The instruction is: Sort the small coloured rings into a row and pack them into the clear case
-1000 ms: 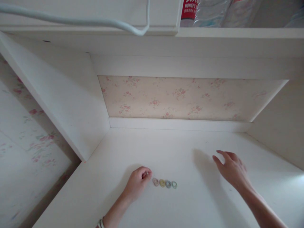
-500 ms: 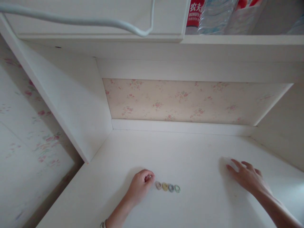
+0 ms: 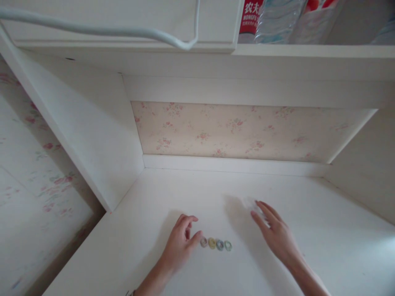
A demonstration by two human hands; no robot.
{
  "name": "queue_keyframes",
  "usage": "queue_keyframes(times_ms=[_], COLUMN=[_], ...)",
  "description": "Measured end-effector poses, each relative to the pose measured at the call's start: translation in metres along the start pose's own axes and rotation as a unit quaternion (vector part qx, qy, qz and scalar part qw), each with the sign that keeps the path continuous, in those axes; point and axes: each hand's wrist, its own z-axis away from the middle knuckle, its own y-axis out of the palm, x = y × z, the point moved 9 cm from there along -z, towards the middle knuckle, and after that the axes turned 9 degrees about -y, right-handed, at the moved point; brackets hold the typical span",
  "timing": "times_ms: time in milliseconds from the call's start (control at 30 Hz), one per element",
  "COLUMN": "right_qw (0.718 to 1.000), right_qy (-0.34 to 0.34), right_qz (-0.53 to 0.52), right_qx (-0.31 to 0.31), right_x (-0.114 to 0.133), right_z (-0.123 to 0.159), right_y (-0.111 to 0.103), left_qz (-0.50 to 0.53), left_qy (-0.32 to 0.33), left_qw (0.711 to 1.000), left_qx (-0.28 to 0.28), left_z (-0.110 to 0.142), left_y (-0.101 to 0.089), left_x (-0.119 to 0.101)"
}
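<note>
Several small rings lie side by side in a short row on the white desktop: a pinkish one (image 3: 203, 241), a yellow one (image 3: 212, 243), a blue-grey one (image 3: 219, 245) and a green one (image 3: 228, 246). My left hand (image 3: 182, 238) is at the row's left end, thumb and forefinger apart with nothing visible between them. Its thumb tip is close beside the pinkish ring. Off to the right and a little farther back, my right hand (image 3: 274, 230) pinches a faint, see-through object (image 3: 250, 203) above the desktop. Blur hides what kind it is.
A white side panel (image 3: 74, 119) rises at the left of the desktop (image 3: 185, 189). Overhead hangs a shelf (image 3: 308, 50) with plastic water bottles (image 3: 279, 20). A pale cable or tube (image 3: 92, 29) crosses the upper left. Floral wallpaper (image 3: 231, 131) lines the back.
My right hand has swung left toward the rings with the see-through object. My left thumb and forefinger, pinched before, have spread apart. The rings keep their row.
</note>
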Motion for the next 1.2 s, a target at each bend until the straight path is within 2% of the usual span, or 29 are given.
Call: queue_keyframes(times_ms=[100,200,333,500,667,767,867,933,1067,1133,1200], right_qw=[0.994,0.984,0.970,0.957,0.955,0.955,0.959,0.949,0.881,0.864,0.875], right_qy=[-0.063,-0.124,-0.199,-0.259,-0.257,-0.223,-0.134,-0.053,0.117,0.172,0.198], right_qz=[-0.077,-0.112,-0.112,-0.102,-0.132,-0.181,-0.243,-0.308,-0.457,-0.469,-0.435], right_qx=[0.033,0.059,0.078,0.075,0.063,0.071,0.061,0.046,-0.027,-0.060,-0.078], right_x=[0.075,0.125,0.156,0.168,0.168,0.161,0.141,0.123,0.080,0.056,0.032], right_z=[0.016,0.030,0.044,0.055,0.059,0.059,0.055,0.051,0.042,0.039,0.035], right_y=[0.028,0.046,0.060,0.065,0.060,0.059,0.060,0.062,0.059,0.052,0.040], left_qz=[0.003,0.008,0.013,0.029,0.033,0.043,0.067,0.087,0.135,0.157,0.178], left_qy=[0.031,0.056,0.057,0.035,0.034,0.035,0.019,0.012,-0.001,-0.005,-0.005], left_qw=[0.999,0.998,0.998,0.998,0.998,0.998,0.998,0.996,0.990,0.987,0.984], left_qx=[-0.016,-0.027,-0.019,-0.041,-0.031,-0.017,-0.005,0.007,0.027,0.027,0.022], left_z=[0.009,0.016,0.019,0.018,0.020,0.021,0.020,0.019,0.016,0.013,0.009], left_y=[-0.003,-0.003,0.007,0.011,0.009,0.010,0.013,0.016,0.018,0.014,0.010], left_x=[-0.013,-0.022,-0.020,-0.012,-0.019,-0.024,-0.024,-0.022,-0.016,-0.011,-0.006])
